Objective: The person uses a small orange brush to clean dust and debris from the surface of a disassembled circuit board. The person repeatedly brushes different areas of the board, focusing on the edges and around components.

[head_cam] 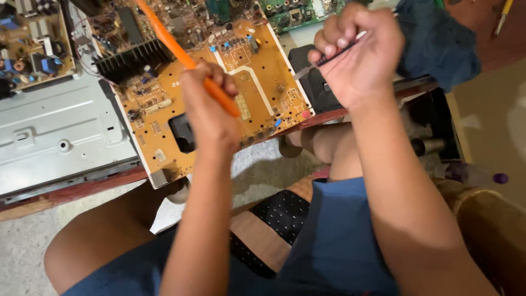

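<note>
Gripping an orange-handled tool [181, 52], the left hand [211, 109] works over the tan circuit board [263, 82] overhanging the bench's [71, 189] front edge; the right hand [359, 52] pinches black tweezers [323, 61]. Judging: component work, needing steady tip placement.

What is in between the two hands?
In the head view, bare brown circuit board with white lines shows between the left hand and right hand.
</note>
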